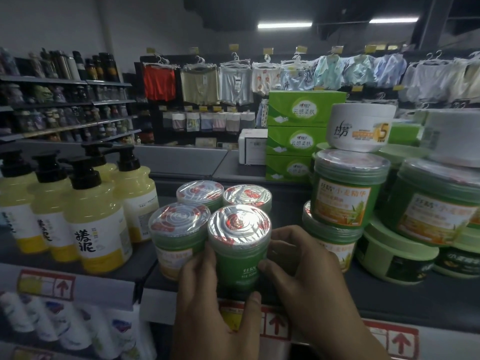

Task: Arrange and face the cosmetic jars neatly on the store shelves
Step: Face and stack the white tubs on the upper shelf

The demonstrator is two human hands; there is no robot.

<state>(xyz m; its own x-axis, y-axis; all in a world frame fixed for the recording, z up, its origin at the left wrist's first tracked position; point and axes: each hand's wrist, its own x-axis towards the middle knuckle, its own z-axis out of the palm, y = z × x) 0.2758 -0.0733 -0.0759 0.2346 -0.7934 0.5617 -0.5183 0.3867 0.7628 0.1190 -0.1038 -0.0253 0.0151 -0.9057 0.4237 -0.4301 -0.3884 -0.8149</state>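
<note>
Looks mid-facing to me: the left hand (pixel 215 294) and right hand (pixel 306 276) are both curled round the front green jar (pixel 237 245), which sits on the shelf (pixel 376 300) just right of the yellow pump bottles (pixel 96 219), so I'd guess it needs a twist to bring the label forward, though the fingers hide most of it.

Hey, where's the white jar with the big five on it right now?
In the head view, the white jar is right of centre, perched on top of a stacked green jar, just right of the green tissue boxes.

White jar (pixel 362 118) reads "5"; tissue boxes (pixel 283 127) "云感柔肤".
</note>
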